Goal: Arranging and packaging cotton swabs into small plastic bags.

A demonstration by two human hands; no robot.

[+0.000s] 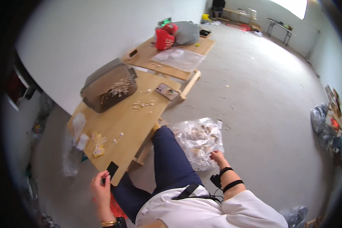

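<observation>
Spreading across most of the view is a bare concrete floor [254, 95], and on it stand two low wooden tables end to end. The nearer table [121, 129] carries a grey plastic bin [108, 89] with small pale pieces heaped on its top, a phone [167, 91] near the far corner, a scatter of little pale parts [142, 103] mid-board, and a cluster of small yellow-and-white pieces [98, 143] toward the near left edge. The farther table [171, 57] holds a clear plastic sheet, a red bag [165, 37] and a grey bag.

On the floor beside the person's knee lies a clear plastic bag [197, 140] stuffed with pale pieces. The right hand [217, 157] reaches down to its near edge, fingers curled on the plastic; whether they truly pinch it I cannot tell. The left hand [102, 190] is held just off the nearer table's near corner, its fingers closed around a small flat black card [112, 170] that stands upright over the table edge.

One risk, as I judge it: the thin bag could slump or tear if tugged by one edge, spilling pieces across the floor. The black card is held only by its lower end and could slip.
</observation>
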